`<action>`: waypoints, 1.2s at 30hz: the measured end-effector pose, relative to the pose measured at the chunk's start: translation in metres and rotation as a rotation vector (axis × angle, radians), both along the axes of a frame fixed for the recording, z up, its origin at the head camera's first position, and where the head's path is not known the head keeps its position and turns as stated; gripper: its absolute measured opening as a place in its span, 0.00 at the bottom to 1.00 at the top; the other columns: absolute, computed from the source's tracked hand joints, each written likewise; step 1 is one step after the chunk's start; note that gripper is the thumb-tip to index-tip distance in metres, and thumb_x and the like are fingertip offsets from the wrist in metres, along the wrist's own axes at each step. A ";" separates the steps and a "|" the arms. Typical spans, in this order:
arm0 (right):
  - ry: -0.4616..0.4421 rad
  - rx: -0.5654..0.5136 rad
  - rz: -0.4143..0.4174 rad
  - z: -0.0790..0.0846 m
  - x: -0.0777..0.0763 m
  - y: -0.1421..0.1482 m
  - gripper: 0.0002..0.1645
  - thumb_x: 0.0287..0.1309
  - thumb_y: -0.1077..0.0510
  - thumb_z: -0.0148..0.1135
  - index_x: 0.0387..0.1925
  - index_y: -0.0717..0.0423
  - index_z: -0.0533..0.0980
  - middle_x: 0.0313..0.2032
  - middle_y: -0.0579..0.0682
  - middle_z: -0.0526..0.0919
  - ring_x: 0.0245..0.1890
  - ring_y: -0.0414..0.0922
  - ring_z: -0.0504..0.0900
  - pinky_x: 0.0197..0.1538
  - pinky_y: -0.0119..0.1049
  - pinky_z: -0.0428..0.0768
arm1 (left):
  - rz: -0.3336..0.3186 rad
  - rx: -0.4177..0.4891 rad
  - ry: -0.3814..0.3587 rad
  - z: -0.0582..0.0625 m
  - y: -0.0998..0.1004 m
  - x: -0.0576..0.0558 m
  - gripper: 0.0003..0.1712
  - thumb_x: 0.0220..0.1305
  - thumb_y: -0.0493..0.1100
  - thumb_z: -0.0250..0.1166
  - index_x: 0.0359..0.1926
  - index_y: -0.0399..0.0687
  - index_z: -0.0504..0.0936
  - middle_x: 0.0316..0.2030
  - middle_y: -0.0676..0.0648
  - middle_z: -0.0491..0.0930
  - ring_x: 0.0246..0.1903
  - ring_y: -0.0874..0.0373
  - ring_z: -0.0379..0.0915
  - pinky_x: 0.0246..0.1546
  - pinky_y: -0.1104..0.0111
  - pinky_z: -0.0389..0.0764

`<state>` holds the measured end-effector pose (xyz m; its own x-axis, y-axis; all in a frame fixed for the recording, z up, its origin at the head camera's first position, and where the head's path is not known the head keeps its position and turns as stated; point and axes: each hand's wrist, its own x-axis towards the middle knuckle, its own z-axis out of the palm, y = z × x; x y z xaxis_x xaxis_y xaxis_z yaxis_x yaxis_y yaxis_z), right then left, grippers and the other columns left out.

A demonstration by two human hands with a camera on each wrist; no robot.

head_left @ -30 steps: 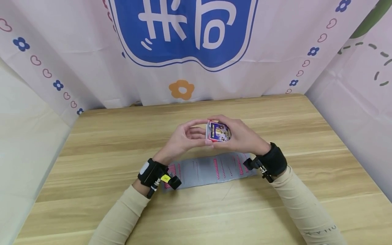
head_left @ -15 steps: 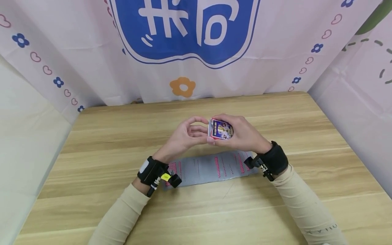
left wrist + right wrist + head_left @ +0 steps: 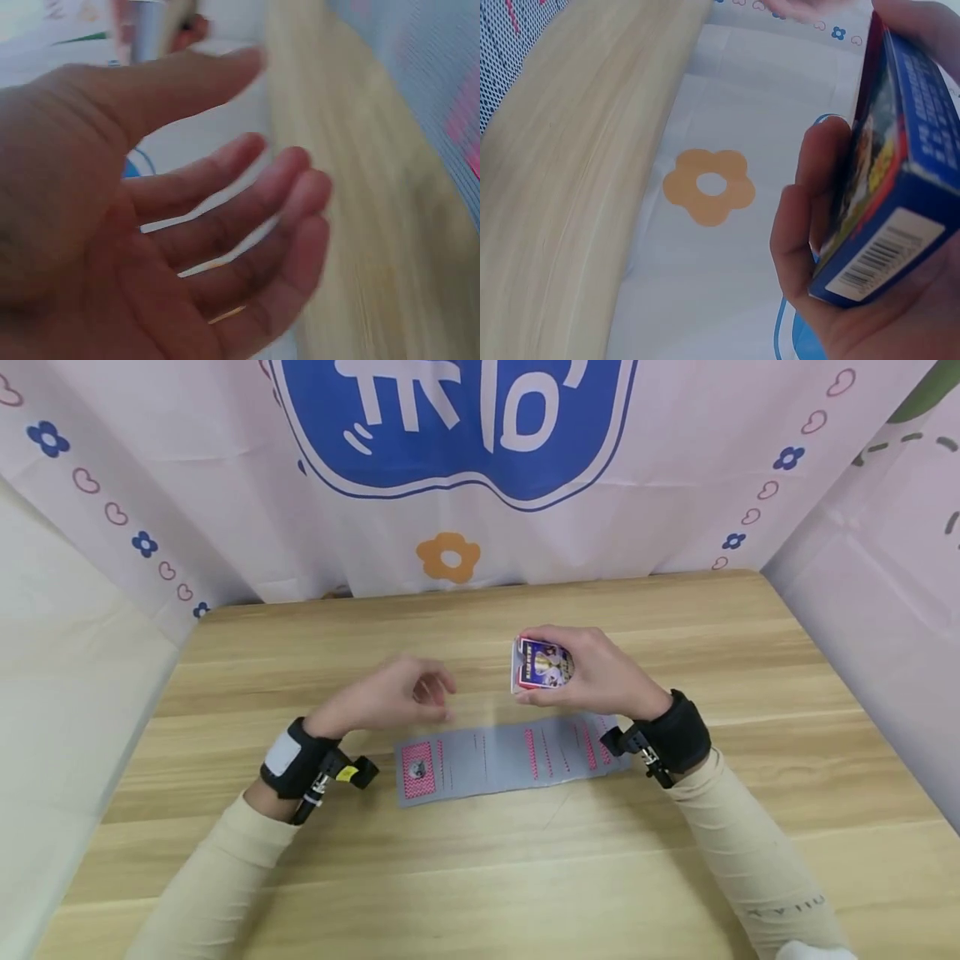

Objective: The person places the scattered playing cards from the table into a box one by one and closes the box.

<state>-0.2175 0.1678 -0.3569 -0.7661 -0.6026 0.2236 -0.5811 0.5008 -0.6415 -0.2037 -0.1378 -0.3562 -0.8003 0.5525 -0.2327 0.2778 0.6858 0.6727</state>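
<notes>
Blue, red and pink over pale wood grain.
The box point(image 3: 545, 663) I hold has a blue-and-purple front with a yellow motif, framed in white and red, and a white label with black barcode stripes on its blue end; below it a grey strip point(image 3: 506, 766) carries pink patterned bars, over a yellowish-tan, streaky worktop point(image 3: 480, 877); my sleeves point(image 3: 213, 877) are beige, my wrist straps point(image 3: 678, 731) black, one with a yellow tag point(image 3: 347, 773); the whitish cloth point(image 3: 202, 435) bears a blue emblem point(image 3: 450, 464) with white characters, an orange flower point(image 3: 432, 557), small blue flowers point(image 3: 48, 439) and pink outlined hearts point(image 3: 86, 481).
</notes>
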 end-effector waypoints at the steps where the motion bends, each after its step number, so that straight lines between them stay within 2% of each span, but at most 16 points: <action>1: -0.005 0.004 0.005 0.000 0.000 -0.001 0.47 0.48 0.49 0.85 0.67 0.60 0.76 0.53 0.56 0.87 0.46 0.47 0.85 0.50 0.42 0.84 | -0.011 -0.055 0.004 -0.002 -0.003 0.002 0.19 0.65 0.41 0.75 0.54 0.41 0.84 0.42 0.46 0.86 0.43 0.55 0.82 0.46 0.63 0.85; 6: -0.039 0.022 0.015 -0.001 -0.001 -0.003 0.46 0.49 0.49 0.85 0.68 0.58 0.75 0.53 0.55 0.87 0.47 0.46 0.85 0.50 0.42 0.85 | -0.017 -0.243 -0.027 -0.013 -0.009 0.015 0.25 0.57 0.50 0.81 0.52 0.46 0.84 0.41 0.48 0.84 0.41 0.56 0.77 0.42 0.65 0.80; 11: -0.045 0.035 0.009 -0.001 -0.001 -0.004 0.47 0.49 0.48 0.84 0.68 0.57 0.75 0.53 0.54 0.86 0.46 0.46 0.85 0.49 0.40 0.85 | -0.017 -0.345 0.004 -0.021 -0.011 0.026 0.38 0.45 0.58 0.86 0.54 0.46 0.81 0.41 0.49 0.80 0.39 0.57 0.74 0.41 0.66 0.76; 15: -0.037 0.032 0.006 0.000 -0.002 -0.004 0.47 0.49 0.48 0.85 0.68 0.57 0.75 0.53 0.54 0.87 0.45 0.45 0.85 0.48 0.40 0.85 | -0.005 -0.352 0.024 -0.024 -0.012 0.028 0.44 0.43 0.56 0.88 0.57 0.44 0.78 0.40 0.48 0.77 0.38 0.56 0.72 0.39 0.66 0.75; 24: -0.056 0.068 -0.004 0.001 -0.003 -0.007 0.48 0.49 0.46 0.84 0.69 0.55 0.74 0.53 0.53 0.86 0.45 0.46 0.84 0.49 0.41 0.85 | 0.054 -0.326 -0.020 -0.027 -0.015 0.028 0.42 0.49 0.46 0.86 0.62 0.44 0.74 0.40 0.47 0.78 0.39 0.55 0.73 0.39 0.65 0.75; 32: -0.059 0.055 -0.006 0.000 -0.001 -0.006 0.48 0.49 0.46 0.85 0.69 0.55 0.74 0.53 0.53 0.86 0.46 0.46 0.84 0.50 0.41 0.85 | 0.082 -0.322 -0.023 -0.030 -0.016 0.027 0.42 0.49 0.47 0.86 0.60 0.43 0.74 0.40 0.46 0.76 0.39 0.54 0.71 0.38 0.65 0.74; 36: -0.067 0.056 -0.007 -0.001 -0.001 -0.004 0.47 0.49 0.45 0.84 0.69 0.54 0.74 0.52 0.52 0.86 0.45 0.45 0.84 0.49 0.40 0.85 | 0.082 -0.318 -0.003 -0.032 -0.016 0.028 0.37 0.47 0.47 0.87 0.54 0.43 0.76 0.40 0.46 0.75 0.40 0.53 0.71 0.37 0.65 0.74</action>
